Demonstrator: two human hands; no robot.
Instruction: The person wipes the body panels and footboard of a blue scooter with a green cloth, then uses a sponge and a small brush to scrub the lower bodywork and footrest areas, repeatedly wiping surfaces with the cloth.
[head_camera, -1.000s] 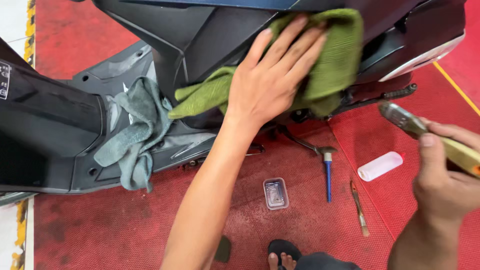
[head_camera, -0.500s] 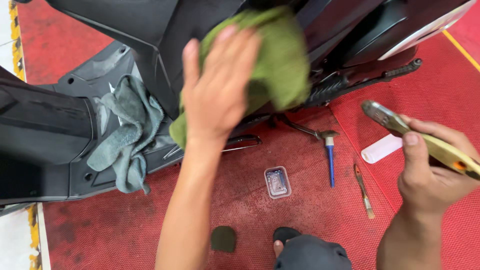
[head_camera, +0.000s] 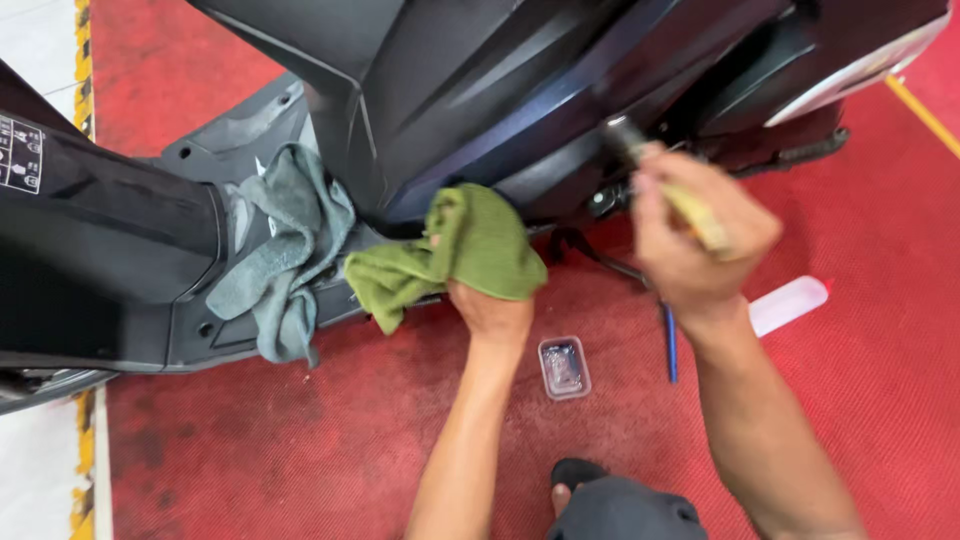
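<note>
A dark scooter (head_camera: 520, 90) stands over the red floor mat (head_camera: 300, 440). My left hand (head_camera: 490, 310) grips a green cloth (head_camera: 470, 250) and holds it against the lower edge of the scooter's side panel. My right hand (head_camera: 695, 240) is closed on a brush (head_camera: 660, 175) with a yellowish handle. Its dark, blurred tip points at the scooter's body near the footrest area.
A grey cloth (head_camera: 285, 250) lies on the scooter's footboard. On the mat are a small clear tub (head_camera: 564, 367), a blue-handled tool (head_camera: 670, 345) and a white bottle (head_camera: 790, 303). My foot (head_camera: 575, 478) is at the bottom. A yellow line (head_camera: 80, 60) edges the mat.
My left hand dragged the green cloth down from the upper panel to its lower edge. My right hand swung the brush from the far right up to the scooter's body.
</note>
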